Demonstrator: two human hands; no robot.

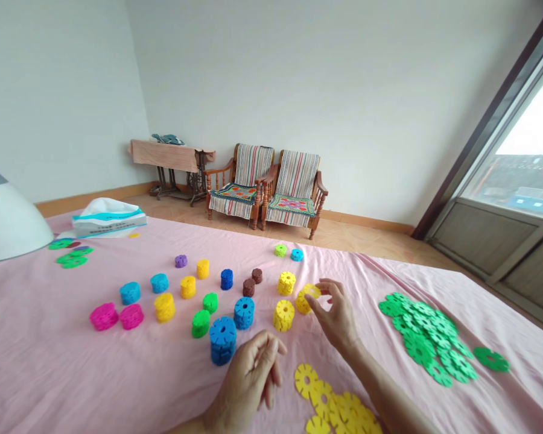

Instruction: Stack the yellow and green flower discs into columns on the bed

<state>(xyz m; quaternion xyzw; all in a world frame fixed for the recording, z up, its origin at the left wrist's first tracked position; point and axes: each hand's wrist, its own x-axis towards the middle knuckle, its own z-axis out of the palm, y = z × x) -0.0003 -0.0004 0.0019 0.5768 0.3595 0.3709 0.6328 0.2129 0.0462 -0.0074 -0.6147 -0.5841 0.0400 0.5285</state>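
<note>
My right hand (337, 313) is at a short stack of yellow notched discs (304, 299), thumb in front and curved fingers at its far right side. Two more yellow stacks (283, 316) stand just left of it. My left hand (253, 374) is loosely closed above the cloth, thumb against the fingers, with nothing visible in it. Beside it stand a tall blue stack (222, 342) and another blue stack (244, 313). Loose yellow discs (339, 407) lie in a pile between my forearms, partly behind the right one.
Shorter stacks, including pink (104, 316), green (201, 323) and brown (248, 288), stand on the pink cloth (163, 374). Loose green discs (428, 337) lie at right. A tissue pack (111, 224) and a white rounded object (11, 223) are at left. Two chairs (294, 193) stand beyond.
</note>
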